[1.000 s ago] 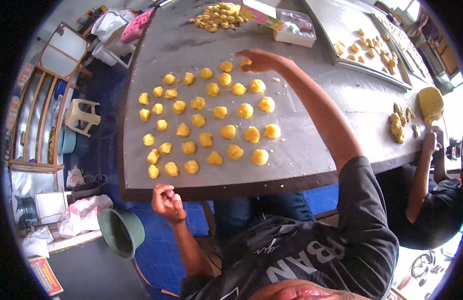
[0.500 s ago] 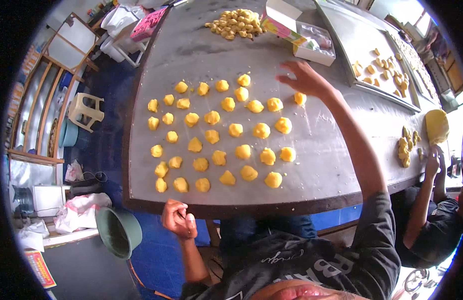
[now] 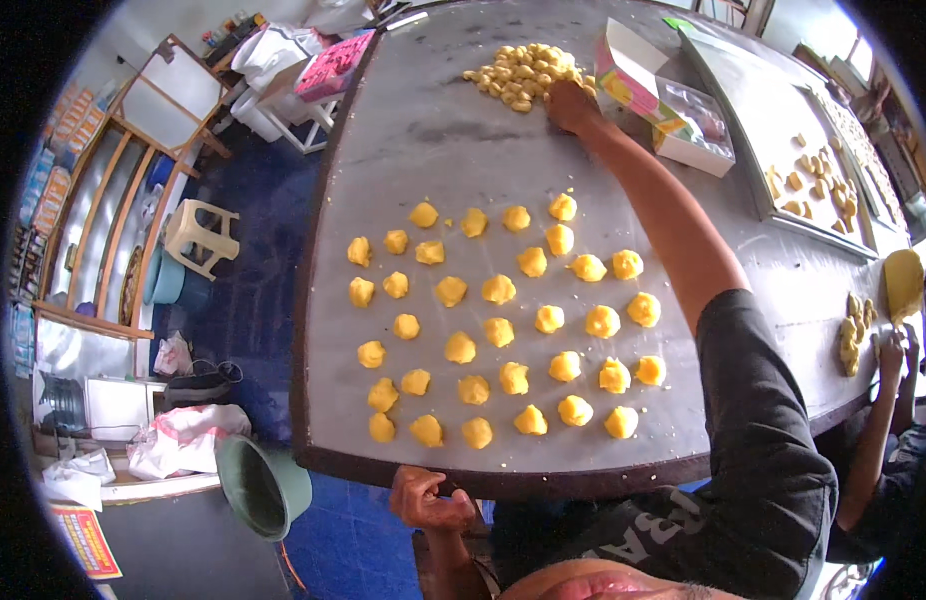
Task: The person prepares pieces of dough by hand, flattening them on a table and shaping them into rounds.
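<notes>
My right hand point(image 3: 573, 106) reaches to the right edge of a heap of small pale-yellow balls point(image 3: 523, 75) at the far side of the table. Its back faces me and hides the fingertips. My left hand point(image 3: 430, 503) is at the table's near edge, fingers curled in; whatever it may hold is hidden. Between the hands, loose rows of yellow dough lumps point(image 3: 499, 332) lie on the grey metal table point(image 3: 433, 150). They are uneven and apart from one another. My right forearm passes beside the rightmost lumps.
Right of the heap stands an open carton point(image 3: 698, 150) with plastic-wrapped contents. Beyond it lies a tray point(image 3: 763, 120) of shaped pieces. At the far right, another person's hands point(image 3: 895, 355) are near a large yellow dough mass point(image 3: 903, 285). A stool point(image 3: 198, 235) and green basin point(image 3: 268, 490) stand left.
My right hand has moved from above the table's middle to the far heap. My left hand stays by the near edge. The view has shifted, so the table appears lower and further right.
</notes>
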Demonstrator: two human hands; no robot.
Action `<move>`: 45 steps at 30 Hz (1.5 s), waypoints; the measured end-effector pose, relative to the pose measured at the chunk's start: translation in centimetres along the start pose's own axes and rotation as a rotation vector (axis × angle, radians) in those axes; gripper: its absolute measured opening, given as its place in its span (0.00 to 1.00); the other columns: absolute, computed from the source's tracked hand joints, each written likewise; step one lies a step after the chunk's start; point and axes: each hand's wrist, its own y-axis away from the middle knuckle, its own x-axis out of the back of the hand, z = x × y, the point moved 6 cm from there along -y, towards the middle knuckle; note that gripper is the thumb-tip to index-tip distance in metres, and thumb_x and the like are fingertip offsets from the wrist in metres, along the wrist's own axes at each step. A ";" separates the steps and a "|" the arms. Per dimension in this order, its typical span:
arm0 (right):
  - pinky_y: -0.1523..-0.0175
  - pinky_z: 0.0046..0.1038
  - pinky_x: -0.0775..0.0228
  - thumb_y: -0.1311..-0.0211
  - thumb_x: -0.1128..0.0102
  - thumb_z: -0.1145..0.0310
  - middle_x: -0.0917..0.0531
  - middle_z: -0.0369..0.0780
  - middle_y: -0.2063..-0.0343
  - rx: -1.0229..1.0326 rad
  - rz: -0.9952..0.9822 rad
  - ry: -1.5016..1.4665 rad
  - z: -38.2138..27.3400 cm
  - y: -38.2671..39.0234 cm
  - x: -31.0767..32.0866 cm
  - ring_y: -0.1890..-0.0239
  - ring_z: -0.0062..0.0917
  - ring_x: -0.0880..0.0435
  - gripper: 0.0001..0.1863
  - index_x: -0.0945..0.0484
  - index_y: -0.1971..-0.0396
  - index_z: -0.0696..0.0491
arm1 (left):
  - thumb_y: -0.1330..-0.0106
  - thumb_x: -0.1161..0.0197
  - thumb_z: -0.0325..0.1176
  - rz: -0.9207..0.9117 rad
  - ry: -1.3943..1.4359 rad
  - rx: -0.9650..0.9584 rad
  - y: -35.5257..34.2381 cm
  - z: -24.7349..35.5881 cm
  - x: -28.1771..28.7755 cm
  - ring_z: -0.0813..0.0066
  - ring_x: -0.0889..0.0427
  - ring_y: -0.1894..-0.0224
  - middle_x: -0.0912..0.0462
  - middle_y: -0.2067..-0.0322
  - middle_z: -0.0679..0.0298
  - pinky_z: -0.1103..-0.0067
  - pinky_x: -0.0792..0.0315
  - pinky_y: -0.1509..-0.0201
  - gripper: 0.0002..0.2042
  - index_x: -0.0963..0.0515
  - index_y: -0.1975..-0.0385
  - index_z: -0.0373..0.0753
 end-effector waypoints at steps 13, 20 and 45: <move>0.68 0.40 0.31 0.44 0.55 0.68 0.22 0.48 0.79 0.164 -0.162 -0.233 -1.7 9.1 9.5 0.74 0.38 0.21 0.11 0.26 0.77 0.58 | 0.49 0.43 0.43 -0.087 0.024 -0.024 -1.6 1.3 0.0 0.79 0.43 0.83 0.34 0.81 0.64 0.82 0.49 0.81 0.15 0.31 0.78 0.34; 0.59 0.39 0.27 0.45 0.52 0.70 0.19 0.50 0.71 0.019 -0.259 0.017 -3.5 1.0 -0.1 0.67 0.41 0.18 0.12 0.23 0.70 0.61 | 0.49 0.39 0.51 -0.023 -0.095 -0.014 -1.0 1.1 0.6 0.77 0.42 0.85 0.35 0.86 0.67 0.82 0.47 0.83 0.20 0.31 0.82 0.39; 0.48 0.31 0.32 0.41 0.44 0.63 0.19 0.42 0.60 -0.022 -0.332 -0.004 10.2 36.2 22.1 0.55 0.34 0.24 0.13 0.22 0.60 0.55 | 0.52 0.42 0.38 -0.126 0.043 -0.175 0.5 1.2 -0.5 0.79 0.44 0.84 0.33 0.80 0.63 0.83 0.49 0.81 0.13 0.30 0.78 0.33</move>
